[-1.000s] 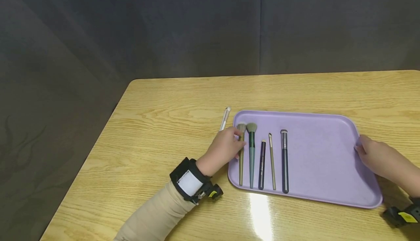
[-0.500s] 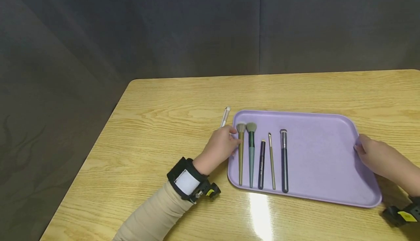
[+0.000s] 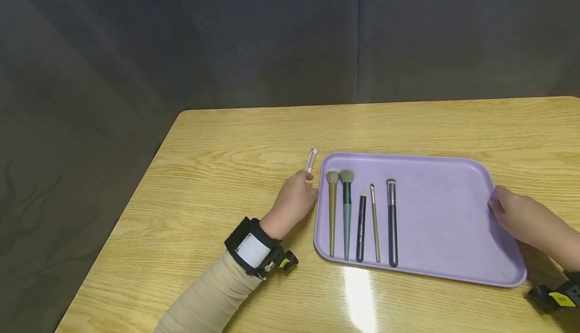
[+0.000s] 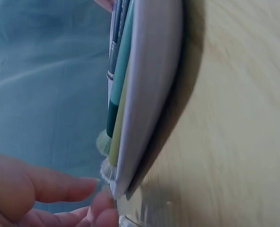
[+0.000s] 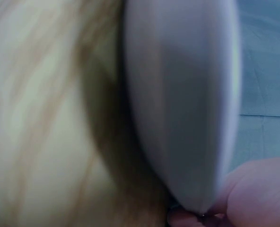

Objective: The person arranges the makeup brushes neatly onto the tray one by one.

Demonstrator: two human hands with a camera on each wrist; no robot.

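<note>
A white makeup brush lies on the table just left of the purple tray. My left hand is at the lower part of this brush, covering its handle, with thumb and fingers apart. In the left wrist view, the fingertips are beside the tray's corner, close to the white brush; contact is unclear. My right hand grips the tray's right rim, thumb above and fingers underneath. Side by side on the tray's left half lie several brushes, including an olive-handled brush and a green-handled brush.
Also in the tray are a short dark brush, a thin brush and a dark brush with a silver ferrule. The wooden table ends at a dark curtain behind.
My left hand has moved left, away from the olive-handled brush and off the tray, to the white brush. My right hand stays on the tray's rim.
</note>
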